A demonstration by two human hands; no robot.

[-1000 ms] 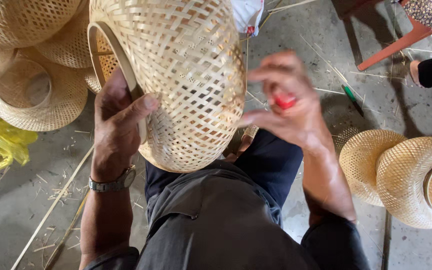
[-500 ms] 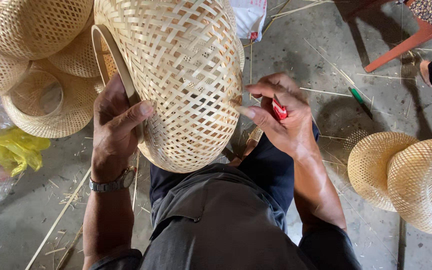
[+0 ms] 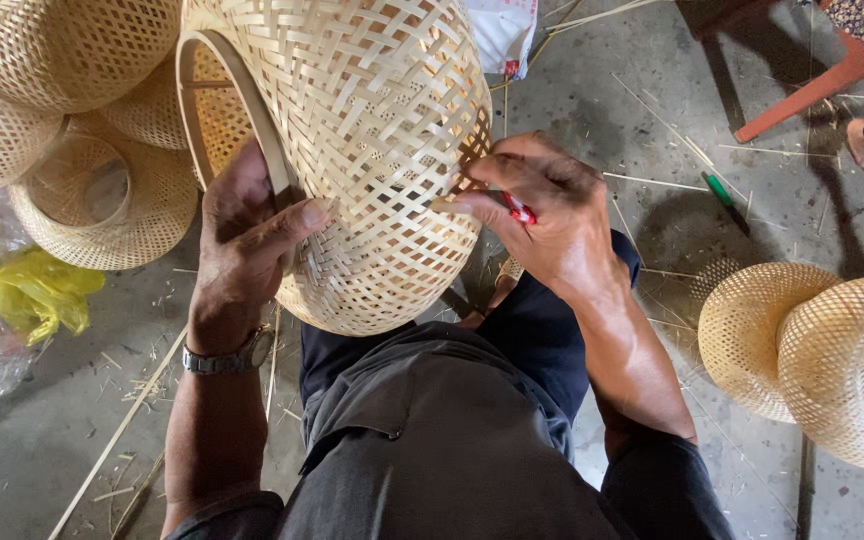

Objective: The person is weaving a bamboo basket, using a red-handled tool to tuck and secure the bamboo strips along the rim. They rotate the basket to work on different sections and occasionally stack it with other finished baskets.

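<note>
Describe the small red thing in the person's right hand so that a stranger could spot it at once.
Start at the large woven bamboo basket held up in the middle. On its right side the right hand presses against the weave. The small red tool peeks out between that hand's fingers, the only bright red among the pale bamboo; most of it is hidden.
</note>
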